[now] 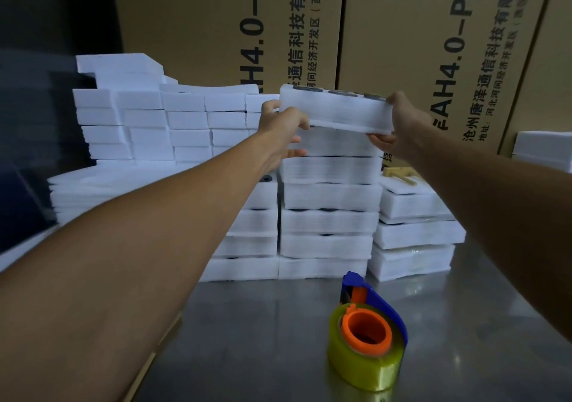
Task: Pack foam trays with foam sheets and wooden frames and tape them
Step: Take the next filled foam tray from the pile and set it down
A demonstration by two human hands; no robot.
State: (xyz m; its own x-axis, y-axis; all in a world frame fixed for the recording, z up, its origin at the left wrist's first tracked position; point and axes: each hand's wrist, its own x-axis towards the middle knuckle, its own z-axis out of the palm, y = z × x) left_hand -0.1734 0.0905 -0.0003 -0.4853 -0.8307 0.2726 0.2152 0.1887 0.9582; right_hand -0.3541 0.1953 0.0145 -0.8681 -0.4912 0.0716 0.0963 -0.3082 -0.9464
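Left hand and right hand clamp ends of packed foam tray, held just above middle stack. Keep tray level, edges aligned, lower squarely, release together.

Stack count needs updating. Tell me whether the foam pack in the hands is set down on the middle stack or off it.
Off it: both hands, left hand and right hand, grip the foam pack by its ends above the middle stack.

The cardboard boxes behind the foam stacks read "AH4.0-P" beside vertical Chinese print.
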